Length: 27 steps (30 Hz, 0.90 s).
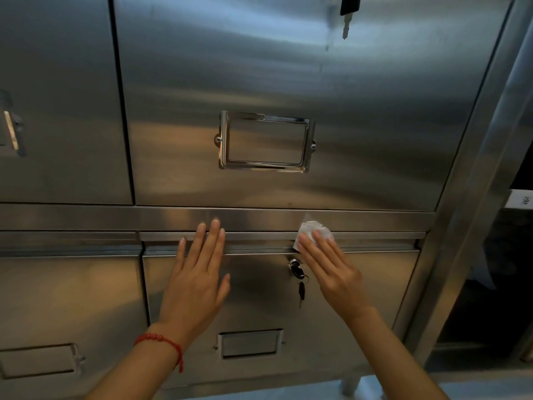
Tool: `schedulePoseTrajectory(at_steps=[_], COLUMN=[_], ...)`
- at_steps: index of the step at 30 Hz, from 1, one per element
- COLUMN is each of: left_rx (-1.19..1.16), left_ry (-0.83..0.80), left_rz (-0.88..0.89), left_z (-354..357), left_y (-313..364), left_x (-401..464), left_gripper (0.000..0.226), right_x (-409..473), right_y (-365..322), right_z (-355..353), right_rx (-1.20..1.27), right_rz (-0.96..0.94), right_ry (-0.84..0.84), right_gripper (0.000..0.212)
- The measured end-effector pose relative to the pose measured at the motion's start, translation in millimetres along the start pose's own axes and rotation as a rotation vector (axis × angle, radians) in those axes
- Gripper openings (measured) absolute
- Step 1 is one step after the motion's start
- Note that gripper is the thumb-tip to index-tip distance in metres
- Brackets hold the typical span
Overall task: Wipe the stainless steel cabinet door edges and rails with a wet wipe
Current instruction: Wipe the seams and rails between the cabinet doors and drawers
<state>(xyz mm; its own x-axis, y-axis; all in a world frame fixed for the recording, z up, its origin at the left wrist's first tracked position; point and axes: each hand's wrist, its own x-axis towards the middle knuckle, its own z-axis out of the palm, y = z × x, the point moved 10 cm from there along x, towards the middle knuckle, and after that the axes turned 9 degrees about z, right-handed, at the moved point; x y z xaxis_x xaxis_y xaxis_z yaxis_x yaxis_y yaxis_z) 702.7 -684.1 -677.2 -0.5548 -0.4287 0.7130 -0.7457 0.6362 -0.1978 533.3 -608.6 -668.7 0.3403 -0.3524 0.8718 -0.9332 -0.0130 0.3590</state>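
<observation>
Both hands flat against a stainless steel cabinet, set apart from each other at about the same height. Left hand [199, 272] has fingers straight and slightly spread, palm on the front of the lower door [259, 307], fingertips reaching up to the horizontal rail [144, 219] above that door; it holds nothing. A red string bracelet [161, 342] sits on the left wrist. Right hand [331, 272] also has straight fingers, pressing a crumpled white wet wipe [313, 230] against the top edge of the lower door, where it meets the rail; the wipe sticks out above and beside the fingertips, part of it covered by them. Just left of the right hand, below the wipe, a lock with keys [297, 272] hangs from the lower door, one key dangling down between the two hands. Above both hands is the upper door [288, 67] with a chrome label holder [265, 141] at its middle, empty-looking. Far up, above the right hand, another key [346, 24] hangs at the frame's top edge. Below, between the forearms, a smaller label holder [249, 343] on the lower door. Left of the left hand, neighbouring doors, the lower one with its own label holder [40, 360]. Right of the right hand, the cabinet's corner post [461, 197], dark blurred space beyond.
</observation>
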Motion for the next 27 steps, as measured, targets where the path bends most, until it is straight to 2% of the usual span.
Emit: schedulePoseTrajectory(at_steps=[12,18,27], left_rx=[0.008,0.017,0.020], left_ry=[0.000,-0.006,-0.009], left_rz=[0.020,0.021,0.010], left_z=[-4.0,-2.9,1.5], left_y=[0.9,1.1,1.0], left_x=[0.0,0.2,-0.6], left_gripper=[0.068,0.068,0.069], right_x=[9.2,17.4,21.2], right_y=[-13.4,-23.4,-22.4], right_z=[0.2,4.4,0.9], right_rx=[0.041,0.077,0.042], right_rz=[-0.029,-0.143,-0.203], right_ry=[0.017,0.003,-0.017], right_gripper=[0.040,0.040,0.035])
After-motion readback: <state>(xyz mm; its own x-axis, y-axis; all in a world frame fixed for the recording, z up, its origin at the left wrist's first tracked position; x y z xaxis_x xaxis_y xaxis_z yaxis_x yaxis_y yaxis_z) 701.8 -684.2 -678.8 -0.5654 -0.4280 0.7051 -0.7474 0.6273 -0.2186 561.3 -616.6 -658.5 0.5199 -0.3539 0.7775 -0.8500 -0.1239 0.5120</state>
